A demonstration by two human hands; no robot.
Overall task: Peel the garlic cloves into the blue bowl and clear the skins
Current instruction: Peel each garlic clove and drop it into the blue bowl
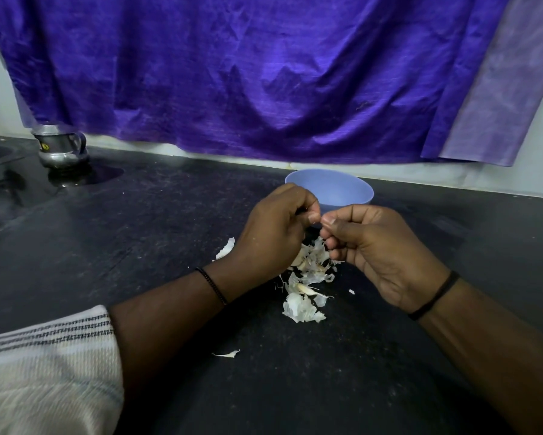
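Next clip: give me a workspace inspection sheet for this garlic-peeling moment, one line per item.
Surface: dark countertop, dusty, speckled with flecks.
Job's things: blue bowl behind the hands, contents hidden; garlic skins piled below the hands.
Clutter: stray skin nearer the person; steel jug far left.
Hands: left hand and right hand meet fingertip to fingertip, curled; what they pinch is hidden.
Cables: nothing seen.
Surroundings: purple cloth hanging behind.

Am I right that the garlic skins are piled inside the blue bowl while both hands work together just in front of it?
Not quite. The head view shows the garlic skins piled on the dark counter, below the hands, not inside the blue bowl. The rest holds: the left hand and right hand meet fingertip to fingertip just in front of it.
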